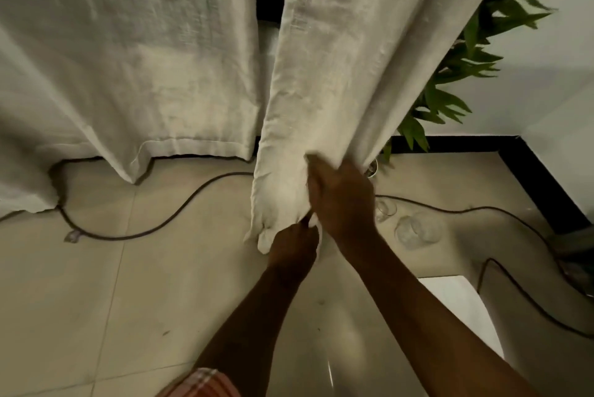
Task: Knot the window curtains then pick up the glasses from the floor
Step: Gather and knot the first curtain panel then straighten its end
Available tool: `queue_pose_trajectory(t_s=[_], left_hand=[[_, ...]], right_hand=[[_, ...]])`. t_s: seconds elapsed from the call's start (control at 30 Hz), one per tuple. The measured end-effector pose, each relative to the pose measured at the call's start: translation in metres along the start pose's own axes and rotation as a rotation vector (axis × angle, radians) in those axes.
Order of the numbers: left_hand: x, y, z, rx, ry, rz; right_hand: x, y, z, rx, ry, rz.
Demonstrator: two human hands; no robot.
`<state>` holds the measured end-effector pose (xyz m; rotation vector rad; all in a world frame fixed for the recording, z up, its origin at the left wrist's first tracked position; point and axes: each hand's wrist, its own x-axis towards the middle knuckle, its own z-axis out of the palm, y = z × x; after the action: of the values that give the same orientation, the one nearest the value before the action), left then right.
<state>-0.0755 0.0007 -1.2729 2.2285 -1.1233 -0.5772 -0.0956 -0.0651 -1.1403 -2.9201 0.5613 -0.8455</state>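
Curtains two: left curtain hanging; right curtain clutched by left grip, right grip; glasses blurred, uncountable.

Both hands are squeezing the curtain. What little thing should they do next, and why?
Probably loop the bunched end around itself to start a knot. The left hand and right hand both grip the gathered curtain near its bottom, and no knot shows yet. The glasses sit on the floor beside the hands, untouched, so they likely come afterwards.
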Motion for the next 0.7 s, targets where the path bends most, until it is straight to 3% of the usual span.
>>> queue_pose_trajectory(t_s=[0.03, 0.07, 0.1, 0.13, 0.17, 0.23, 0.3, 0.33, 0.47, 0.6, 0.7], left_hand=[[0.007, -0.001, 0.005, 0.032, 0.132, -0.014], [0.012, -0.009, 0.015, 0.051, 0.136, -0.028], [0.011, -0.013, 0.02, 0.082, 0.085, -0.034], [0.01, -0.012, 0.023, 0.159, 0.078, 0.015], [0.005, -0.01, 0.02, 0.254, 0.097, 0.062], [0.002, -0.014, 0.019, 0.235, 0.175, 0.154], [0.004, -0.018, 0.011, -0.022, 0.198, 0.005], [0.004, -0.018, 0.008, -0.093, 0.236, -0.053], [-0.008, -0.005, 0.015, 0.333, 0.224, -0.139], [0.009, 0.011, 0.012, 0.316, 0.102, -0.331], [0.023, -0.004, 0.026, 0.49, 0.217, -0.299]], right_hand=[[0.009, 0.001, -0.007, 0.067, 0.186, 0.045], [0.017, 0.007, -0.008, 0.102, 0.362, 0.071], [0.023, 0.006, -0.01, 0.105, 0.462, 0.082], [0.023, 0.008, 0.0, 0.099, 0.449, 0.084], [0.015, 0.007, 0.012, 0.07, 0.388, 0.078], [-0.013, 0.011, 0.046, 0.061, 0.037, 0.1], [-0.035, 0.015, 0.065, 0.131, -0.37, 0.132], [-0.039, 0.018, 0.07, 0.168, -0.453, 0.136], [-0.022, 0.02, 0.066, 0.18, -0.487, 0.161], [-0.017, 0.024, 0.06, 0.215, -0.488, 0.141], [-0.024, 0.022, 0.054, 0.231, -0.497, 0.151]])
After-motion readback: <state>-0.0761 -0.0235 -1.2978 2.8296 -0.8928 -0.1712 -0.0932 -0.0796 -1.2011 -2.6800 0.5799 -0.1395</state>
